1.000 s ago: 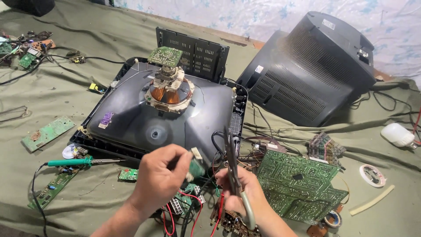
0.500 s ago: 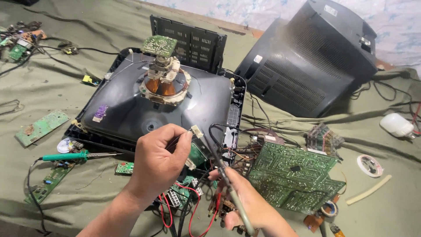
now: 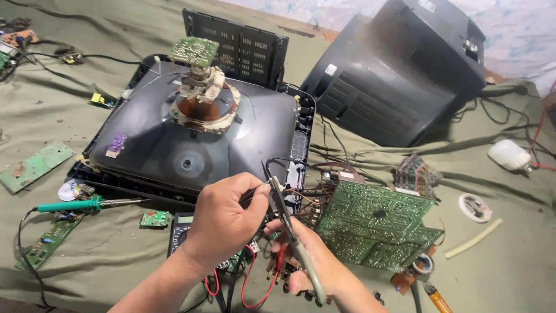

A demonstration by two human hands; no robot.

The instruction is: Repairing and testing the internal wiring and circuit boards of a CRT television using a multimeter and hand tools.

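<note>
Left hand (image 3: pixel 223 223) pinches a small component (image 3: pixel 275 184) steady; right hand (image 3: pixel 307 261) grips pliers (image 3: pixel 289 223) closing on it. Circuit board (image 3: pixel 376 226) lies at 3 o'clock.

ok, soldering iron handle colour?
Green, on the soldering iron lying left of the left hand; head view.

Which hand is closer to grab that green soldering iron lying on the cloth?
Probably the left hand: it is on the same side as the green-handled soldering iron. The right hand sits farther away and already grips grey-handled pliers.
</note>
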